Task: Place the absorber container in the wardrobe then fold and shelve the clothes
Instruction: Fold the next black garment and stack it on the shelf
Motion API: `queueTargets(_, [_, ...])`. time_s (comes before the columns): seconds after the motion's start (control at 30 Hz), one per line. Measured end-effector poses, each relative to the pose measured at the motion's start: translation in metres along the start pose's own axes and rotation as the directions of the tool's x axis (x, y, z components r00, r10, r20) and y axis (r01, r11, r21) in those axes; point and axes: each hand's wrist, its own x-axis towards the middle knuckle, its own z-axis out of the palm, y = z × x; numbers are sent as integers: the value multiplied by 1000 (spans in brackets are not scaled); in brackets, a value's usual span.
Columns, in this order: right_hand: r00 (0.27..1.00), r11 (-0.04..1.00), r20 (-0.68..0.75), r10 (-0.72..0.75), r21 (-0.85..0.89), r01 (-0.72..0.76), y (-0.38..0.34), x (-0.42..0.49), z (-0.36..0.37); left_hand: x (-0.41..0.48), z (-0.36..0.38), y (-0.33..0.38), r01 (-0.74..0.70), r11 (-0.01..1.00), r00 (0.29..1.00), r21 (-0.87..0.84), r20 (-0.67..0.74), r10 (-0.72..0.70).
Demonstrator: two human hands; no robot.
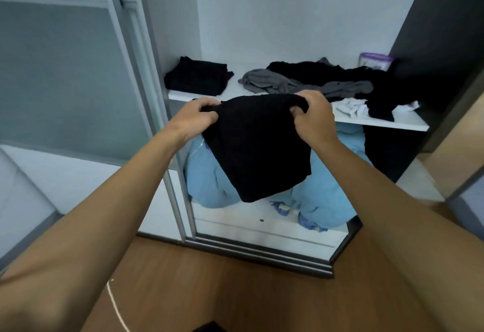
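A black garment (255,148) hangs in the air in front of the white wardrobe shelf (379,122). My left hand (195,119) grips its upper left corner and my right hand (313,115) grips its upper right corner. On the shelf's left end lies a folded black stack (197,75). Unfolded grey clothes (267,80), black clothes (366,80) and a white piece (351,106) lie spread over the shelf's middle and right. The absorber container (375,60), white with a purple lid, stands at the shelf's back right corner.
A light blue bundle of fabric (214,185) fills the compartment under the shelf. A sliding door frame (146,91) stands at the left, a dark wardrobe wall (440,30) at the right. Wooden floor (209,279) lies below, with a white cord (117,305) on it.
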Motion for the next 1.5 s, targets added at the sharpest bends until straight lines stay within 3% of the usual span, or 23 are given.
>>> queueTargets(0.1, [1000, 999, 3, 7, 54, -7, -14, 31, 0, 20, -14, 10, 54, 998, 997, -12, -63, -55])
queueTargets(0.17, [1000, 999, 3, -3, 36, 2, -23, 49, 6, 37, -23, 8, 96, 987, 988, 132, -130, -79])
queueTargets(0.23, [1000, 999, 9, -25, -27, 25, -31, 68, 14, 56, -29, 10, 37, 945, 982, 325, -186, 25])
queueTargets(0.27, [999, 997, 18, -38, -62, 39, -36, 78, 20, 67, -30, 14, -51, 929, 982, 367, -149, 113])
queueTargets(0.33, [995, 991, 58, -81, -99, 86, -48, 101, 32, 95, -30, 28, -241, 901, 970, 360, 73, 231])
queueTargets(0.4, [980, 982, 120, -160, -85, 171, -63, 127, 46, 125, -28, 43, -324, 891, 938, 317, 231, 259])
queueTargets(0.43, [970, 976, 137, -199, -62, 209, -71, 141, 53, 142, -28, 47, -322, 903, 937, 285, 231, 261])
queueTargets(0.53, [967, 963, -24, -252, 89, 253, -89, 173, 66, 194, -35, 51, -248, 964, 965, 95, 110, 237])
queueTargets(0.63, [954, 951, -225, -196, 195, 241, -88, 186, 76, 240, -40, 46, -216, 973, 976, 87, -13, 218])
queueTargets(0.67, [979, 954, -163, -125, 250, 164, -83, 187, 83, 255, -41, 44, -206, 973, 976, 102, -52, 212])
queueTargets(0.7, [1000, 942, 12, 0, 335, -4, -79, 187, 91, 267, -42, 42, -204, 974, 973, 98, -88, 212])
queueTargets(0.73, [956, 882, 252, 153, 402, -247, -77, 190, 98, 278, -43, 42, -215, 974, 967, 71, -121, 222])
queueTargets(0.77, [838, 773, 465, 286, 405, -489, -73, 196, 105, 288, -44, 42, -239, 970, 959, 39, -149, 242])
queueTargets(0.8, [718, 655, 596, 360, 387, -649, -67, 205, 110, 296, -44, 44, -267, 964, 949, 10, -171, 264])
queueTargets(0.87, [621, 438, 680, 390, 456, -774, -55, 233, 114, 312, -44, 48, -325, 946, 927, -15, -203, 316])
queueTargets(1.0, [635, -18, 738, 229, 656, -755, -43, 303, 120, 336, -47, 48, -424, 902, 901, -76, -134, 412])
queueTargets(1.07, [698, -138, 710, 88, 703, -698, -43, 331, 129, 344, -52, 43, -454, 884, 889, -113, 15, 458])
queueTargets(1.1, [720, -157, 694, 16, 713, -683, -45, 342, 137, 347, -55, 40, -464, 876, 872, -130, 108, 478])
queueTargets(1.17, [767, -72, 639, -62, 764, -642, -53, 358, 159, 355, -65, 33, -461, 874, 837, -156, 251, 486])
queueTargets(1.27, [818, 39, 545, -184, 836, -548, -66, 375, 193, 377, -82, 26, -422, 899, 855, -117, 277, 438])
queueTargets(1.37, [843, -6, 480, -242, 868, -496, -72, 398, 232, 401, -98, 19, -427, 903, 892, 42, 183, 413])
queueTargets(1.43, [849, -59, 475, -229, 864, -500, -70, 408, 263, 413, -103, 9, -411, 911, 911, 41, 53, 409])
queueTargets(1.5, [803, -51, 560, -206, 813, -580, -60, 414, 295, 429, -98, -7, -407, 901, 907, 151, -49, 418])
